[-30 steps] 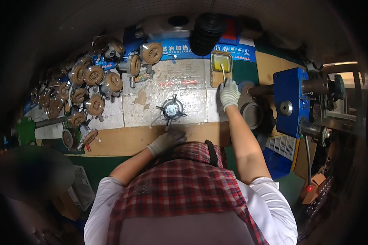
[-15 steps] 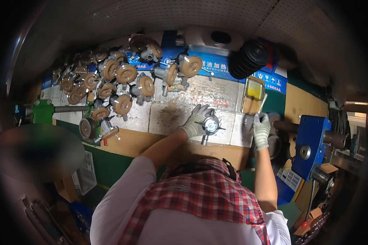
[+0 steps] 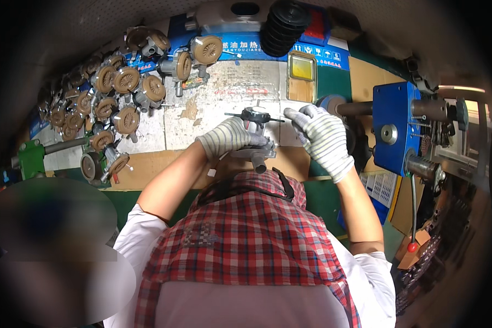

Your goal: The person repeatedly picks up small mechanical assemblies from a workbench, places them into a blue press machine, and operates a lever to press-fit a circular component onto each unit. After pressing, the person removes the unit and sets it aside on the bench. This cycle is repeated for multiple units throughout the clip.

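Note:
My left hand (image 3: 228, 136), in a striped knit glove, is wrapped round a grey metal blower-like part (image 3: 261, 153) close to my body. The part has a short round pipe stub at its near end and a thin wire with a white plug (image 3: 211, 173). At its far end sits a round black piece (image 3: 255, 114) with thin dark rods sticking out to both sides. My right hand (image 3: 323, 135), gloved alike, hovers just right of that piece, fingers bent and drawn together. Whatever it may hold is hidden.
Several similar parts with brown wheels (image 3: 127, 80) crowd the bench's left side. A shallow tray with yellow liquid (image 3: 302, 69) lies beyond my right hand. Black ribbed bellows (image 3: 283, 30) stand behind it. A blue machine (image 3: 389, 133) is at right, a green clamp (image 3: 33, 158) at left.
My left hand has brought the part nearer and tipped it up from lying face-up. My right hand has come leftward from beside the tray. The pale stick at the tray is no longer visible.

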A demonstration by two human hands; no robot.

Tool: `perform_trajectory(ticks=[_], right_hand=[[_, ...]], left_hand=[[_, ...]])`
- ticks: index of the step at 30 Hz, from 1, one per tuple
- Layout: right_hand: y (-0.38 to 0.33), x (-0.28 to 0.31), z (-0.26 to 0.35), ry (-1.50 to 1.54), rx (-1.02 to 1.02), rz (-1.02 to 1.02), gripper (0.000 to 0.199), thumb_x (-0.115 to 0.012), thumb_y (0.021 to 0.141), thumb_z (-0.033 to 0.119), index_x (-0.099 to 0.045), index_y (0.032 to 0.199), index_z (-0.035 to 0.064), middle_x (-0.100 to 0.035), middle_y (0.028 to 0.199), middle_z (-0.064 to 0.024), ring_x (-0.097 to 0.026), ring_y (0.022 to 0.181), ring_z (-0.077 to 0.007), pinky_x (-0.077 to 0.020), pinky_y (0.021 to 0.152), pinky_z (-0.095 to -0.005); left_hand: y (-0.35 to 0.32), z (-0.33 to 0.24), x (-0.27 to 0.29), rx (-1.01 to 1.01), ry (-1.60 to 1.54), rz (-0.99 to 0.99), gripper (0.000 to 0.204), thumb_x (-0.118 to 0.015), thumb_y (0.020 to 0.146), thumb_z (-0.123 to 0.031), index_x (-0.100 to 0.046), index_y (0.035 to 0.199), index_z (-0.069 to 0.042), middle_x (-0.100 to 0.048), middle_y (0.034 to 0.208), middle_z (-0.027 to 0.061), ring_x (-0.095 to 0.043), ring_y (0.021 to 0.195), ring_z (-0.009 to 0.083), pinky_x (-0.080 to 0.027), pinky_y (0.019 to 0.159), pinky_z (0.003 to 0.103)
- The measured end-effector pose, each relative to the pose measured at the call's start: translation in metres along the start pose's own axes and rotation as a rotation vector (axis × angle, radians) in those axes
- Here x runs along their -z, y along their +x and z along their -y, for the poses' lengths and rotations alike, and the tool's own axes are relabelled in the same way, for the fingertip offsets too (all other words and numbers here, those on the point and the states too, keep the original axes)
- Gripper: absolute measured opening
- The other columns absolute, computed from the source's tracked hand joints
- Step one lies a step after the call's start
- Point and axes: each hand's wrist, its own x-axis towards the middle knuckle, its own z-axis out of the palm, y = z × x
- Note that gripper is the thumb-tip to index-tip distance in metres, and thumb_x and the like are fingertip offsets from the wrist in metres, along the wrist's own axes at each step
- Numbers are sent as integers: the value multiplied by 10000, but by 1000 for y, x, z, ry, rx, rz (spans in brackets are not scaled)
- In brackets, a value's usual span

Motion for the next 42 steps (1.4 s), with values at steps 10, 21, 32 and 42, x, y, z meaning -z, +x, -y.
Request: perform_trajectory(ticks=[10,21,32,42], right_hand=[[4,-17,-11,434,-420,211,265,-512,901,194,-664,1089,86,-681,988,-121,-643,894,-287,-498,820,-369],[47,-141,-107,288,-1000,-37,344,-484,927,309,-595,1046,6,-633,979,-233,-604,932,-386,-480,825,-458],[145,-100,-105,-119,-507,-934,529,-652,816,432,-574,1200,76,-511,1250,-154,-455,1184,-322,-361,999,-464],[205,-30,-99,-350,-152,-83,605,-673,829,286,-428,1355,115,-666,1010,-156,-636,984,-275,-466,827,-464]], left_hand=[[21,0,10,39,295,13,277,-784,754,-216,-662,958,-73,-676,853,19,-597,762,113,-503,730,296],[17,16,24,205,153,-28,490,-776,764,-164,-576,1174,15,-695,962,83,-636,971,136,-522,824,299],[-32,22,46,222,-417,-233,324,-660,821,-90,-602,1136,-47,-652,1049,52,-632,941,174,-523,807,297],[-22,-11,42,-94,657,-495,390,-633,786,-415,-667,883,-39,-670,777,179,-633,726,332,-495,682,410]])
